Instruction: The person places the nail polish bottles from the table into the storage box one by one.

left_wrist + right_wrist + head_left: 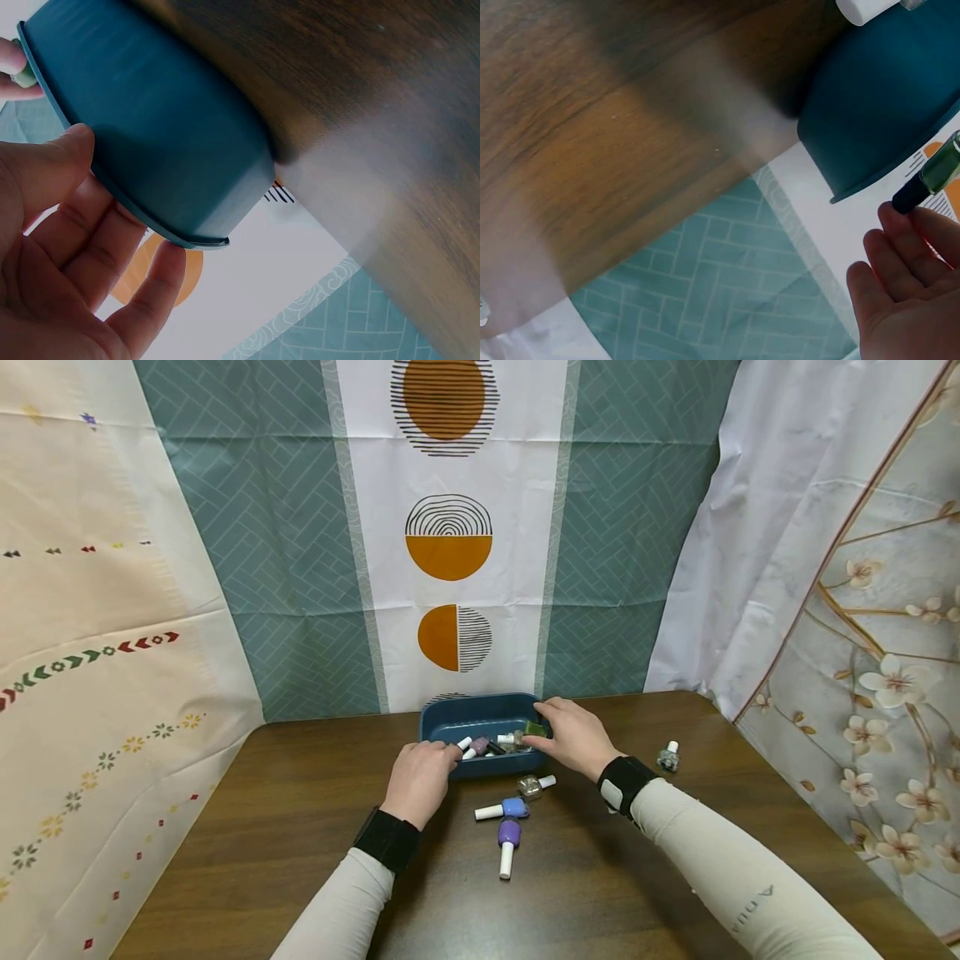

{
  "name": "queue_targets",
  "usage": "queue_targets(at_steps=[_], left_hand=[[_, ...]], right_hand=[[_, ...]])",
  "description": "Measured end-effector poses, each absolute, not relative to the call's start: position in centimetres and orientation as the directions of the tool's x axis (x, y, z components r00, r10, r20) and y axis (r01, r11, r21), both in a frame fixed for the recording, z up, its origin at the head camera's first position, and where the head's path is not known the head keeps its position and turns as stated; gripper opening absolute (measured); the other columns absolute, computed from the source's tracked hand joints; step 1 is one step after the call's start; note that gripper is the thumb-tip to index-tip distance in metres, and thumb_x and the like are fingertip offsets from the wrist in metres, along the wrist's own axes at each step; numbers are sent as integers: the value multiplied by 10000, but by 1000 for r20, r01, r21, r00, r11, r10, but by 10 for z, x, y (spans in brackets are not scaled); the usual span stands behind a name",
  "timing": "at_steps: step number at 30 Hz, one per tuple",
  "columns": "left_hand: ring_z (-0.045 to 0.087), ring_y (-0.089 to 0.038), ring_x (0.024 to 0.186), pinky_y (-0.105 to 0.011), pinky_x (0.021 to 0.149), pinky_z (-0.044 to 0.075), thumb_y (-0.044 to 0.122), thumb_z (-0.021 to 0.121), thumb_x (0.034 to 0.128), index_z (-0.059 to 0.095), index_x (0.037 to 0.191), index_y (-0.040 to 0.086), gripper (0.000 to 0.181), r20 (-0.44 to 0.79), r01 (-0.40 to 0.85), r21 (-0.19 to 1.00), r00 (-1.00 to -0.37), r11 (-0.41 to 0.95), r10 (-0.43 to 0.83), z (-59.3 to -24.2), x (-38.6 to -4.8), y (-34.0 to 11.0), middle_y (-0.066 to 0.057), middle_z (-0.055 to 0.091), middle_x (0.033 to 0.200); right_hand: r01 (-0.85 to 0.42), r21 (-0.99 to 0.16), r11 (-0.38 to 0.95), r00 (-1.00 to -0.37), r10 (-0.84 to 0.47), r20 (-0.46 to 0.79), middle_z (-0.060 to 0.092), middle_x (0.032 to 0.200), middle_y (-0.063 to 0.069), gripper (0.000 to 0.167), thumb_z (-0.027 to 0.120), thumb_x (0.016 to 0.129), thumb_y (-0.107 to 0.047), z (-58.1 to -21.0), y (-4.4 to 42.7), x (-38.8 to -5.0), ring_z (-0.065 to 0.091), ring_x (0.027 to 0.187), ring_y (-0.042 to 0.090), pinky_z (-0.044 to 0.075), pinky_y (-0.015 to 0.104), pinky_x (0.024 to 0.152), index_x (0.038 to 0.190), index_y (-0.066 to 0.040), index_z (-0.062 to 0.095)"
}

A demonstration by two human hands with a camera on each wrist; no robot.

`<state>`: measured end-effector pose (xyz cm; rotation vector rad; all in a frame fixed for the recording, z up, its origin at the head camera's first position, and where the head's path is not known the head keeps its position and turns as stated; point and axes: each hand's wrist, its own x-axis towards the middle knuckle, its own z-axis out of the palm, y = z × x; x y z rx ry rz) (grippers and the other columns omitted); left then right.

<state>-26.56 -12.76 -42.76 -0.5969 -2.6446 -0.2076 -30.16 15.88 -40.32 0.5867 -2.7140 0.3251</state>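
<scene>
A dark blue plastic bin (480, 770) stands at the back of the table, with several nail polish bottles inside, one of them mauve (480, 744). My left hand (422, 777) grips its front left rim. In the left wrist view the thumb (66, 161) rests against the bin's outer wall (172, 142). Over the bin's right end, my right hand (576, 737) holds a green nail polish bottle (535, 729) with a dark cap. The right wrist view shows that green bottle (939, 169) at the fingertips, above the bin's rim.
In front of the bin lie a glittery nail polish bottle (529, 787), a blue one (514, 807) and a purple one (509, 833), all white-capped. Another glittery bottle (667, 758) lies farther right. Patterned curtains (285, 527) hang behind the wooden table (300, 827).
</scene>
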Motion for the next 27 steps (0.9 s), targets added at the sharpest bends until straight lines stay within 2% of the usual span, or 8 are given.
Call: queue_targets(at_steps=[27], left_hand=[[728,-214,859,-499,972,602,127,838,991,861,1116,149,129,431,440,54,-820,896,376,-427,-265,-127,-21,803,928]], right_hand=[[-434,-131,892,-881,-389,269,710,1350,195,693,821,999,-482,-407,142,-317,688,1246,354,571,518,1066,1445,29,681]])
